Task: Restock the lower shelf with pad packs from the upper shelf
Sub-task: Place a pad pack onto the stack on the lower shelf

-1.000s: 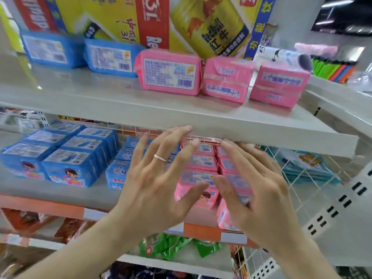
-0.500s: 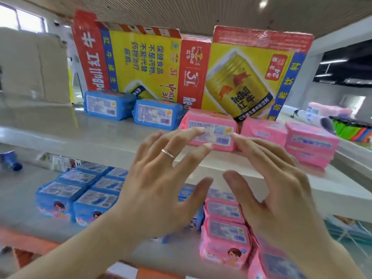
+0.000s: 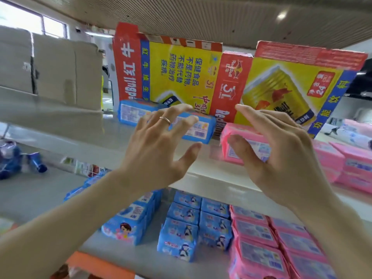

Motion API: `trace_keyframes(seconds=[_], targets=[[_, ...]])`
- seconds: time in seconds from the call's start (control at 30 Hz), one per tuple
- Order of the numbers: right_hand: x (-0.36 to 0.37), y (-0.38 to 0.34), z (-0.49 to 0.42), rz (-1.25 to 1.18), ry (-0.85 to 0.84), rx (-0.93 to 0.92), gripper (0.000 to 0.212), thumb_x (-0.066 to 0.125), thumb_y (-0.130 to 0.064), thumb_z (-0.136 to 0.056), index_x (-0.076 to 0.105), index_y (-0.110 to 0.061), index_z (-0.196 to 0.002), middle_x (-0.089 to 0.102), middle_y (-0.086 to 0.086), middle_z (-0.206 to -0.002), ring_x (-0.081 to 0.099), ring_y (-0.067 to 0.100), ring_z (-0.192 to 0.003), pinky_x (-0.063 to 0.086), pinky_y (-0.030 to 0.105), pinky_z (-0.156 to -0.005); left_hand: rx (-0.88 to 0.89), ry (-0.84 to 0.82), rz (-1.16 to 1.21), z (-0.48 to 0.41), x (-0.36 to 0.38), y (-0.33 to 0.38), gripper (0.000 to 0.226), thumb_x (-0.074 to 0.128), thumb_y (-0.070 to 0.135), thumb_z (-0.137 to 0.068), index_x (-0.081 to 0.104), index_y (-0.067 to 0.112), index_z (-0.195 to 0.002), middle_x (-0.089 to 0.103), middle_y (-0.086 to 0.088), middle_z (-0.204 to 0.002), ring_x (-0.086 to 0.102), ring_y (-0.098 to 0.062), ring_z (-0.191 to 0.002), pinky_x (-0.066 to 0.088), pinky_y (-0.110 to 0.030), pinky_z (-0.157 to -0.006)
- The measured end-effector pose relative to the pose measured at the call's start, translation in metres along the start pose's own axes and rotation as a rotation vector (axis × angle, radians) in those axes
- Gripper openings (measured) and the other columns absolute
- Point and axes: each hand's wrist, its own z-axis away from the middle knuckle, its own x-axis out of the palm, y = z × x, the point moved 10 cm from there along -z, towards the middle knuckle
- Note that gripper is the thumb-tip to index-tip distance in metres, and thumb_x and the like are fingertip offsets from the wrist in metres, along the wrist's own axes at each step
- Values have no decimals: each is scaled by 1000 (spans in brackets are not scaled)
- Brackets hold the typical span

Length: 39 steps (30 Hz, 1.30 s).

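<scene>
Upper shelf point(image 3: 80, 137) holds RedBull carton point(image 3: 181, 73) behind pad packs point(image 3: 201, 130).

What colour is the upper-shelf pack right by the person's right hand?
The pack is pink, with a pale printed label; the head view shows it best.

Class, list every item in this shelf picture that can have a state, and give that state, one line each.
Pink plastic-wrapped pad pack, lying on upper grey shelf.
Blue plastic-wrapped pad pack, lying there too, ungripped.
Right hand, open, arched around pink pack, contact unclear.
Left hand with ring, open, fingers spread, holding nothing.
Flattened red-and-yellow cardboard carton, standing upright behind them.
Lower grey shelf, holding rows of blue and pink packs.
</scene>
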Motion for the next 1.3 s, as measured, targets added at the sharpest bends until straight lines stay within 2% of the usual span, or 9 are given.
trace_keyframes(seconds=[0.2,0.4,0.73,0.83,0.9,1.0,1.07,1.2,1.3], targets=[[30,-2,-17,-68,-30,-42,58,47,-51,-92,59,-13,-134,63,0,-131,54,20,-125,47,52,-99,-124,15,-29,-4,-10,-53,36,50,39,-90,65,18,-114,53,4,-140,54,-21,-121,44,-46,-99],[59,4,-45,-115,-109,8,56,48,-52,-89,58,-23,-135,60,-8,-135,50,15,-127,44,42,-102,-152,-110,-126,-17,0,-83,40,48,45,-89,63,22,-119,53,9,-138,56,-19,-120,48,-47,-97],[103,22,-78,3,-307,219,39,52,-51,-94,65,-33,-126,48,-10,-148,40,18,-135,36,44,-109,-213,-211,223,-69,52,-109,46,53,46,-87,61,20,-125,63,1,-124,59,-17,-111,47,-35,-95],[123,39,-104,-20,-354,362,32,51,-50,-94,73,-29,-104,64,-7,-123,57,16,-108,49,35,-89,-303,-368,262,-98,93,-132,28,54,30,-96,57,19,-121,61,-4,-121,56,-21,-103,45,-36,-85],[144,60,-114,-45,-376,518,33,50,-48,-94,64,-24,-111,63,-4,-108,58,8,-87,49,25,-70,-375,-520,222,-105,126,-146,30,49,32,-99,51,16,-123,56,-8,-124,51,-25,-106,40,-36,-84],[183,92,-104,49,-429,746,63,48,-54,-94,36,-14,-142,45,17,-142,44,34,-128,40,42,-106,-337,-530,180,-107,158,-149,30,44,32,-100,54,5,-111,57,-14,-106,55,-37,-109,40,-36,-80],[207,104,-87,141,-528,808,69,42,-50,-99,23,-5,-149,29,26,-152,31,41,-139,29,47,-114,-303,-496,171,-102,166,-148,34,43,34,-101,57,4,-93,52,-9,-82,58,-38,-99,38,-34,-72],[221,112,-91,30,-502,835,46,35,-43,-103,51,-10,-131,54,21,-132,48,26,-99,37,32,-83,-309,-524,253,-103,168,-149,45,35,39,-106,54,3,-127,56,-21,-123,48,-36,-121,36,-34,-86],[215,115,-93,31,-382,814,34,39,-41,-102,59,-13,-101,61,17,-108,54,29,-91,45,36,-79,-313,-576,359,-99,175,-143,41,34,36,-107,44,4,-131,49,-22,-132,48,-36,-118,35,-36,-82]])
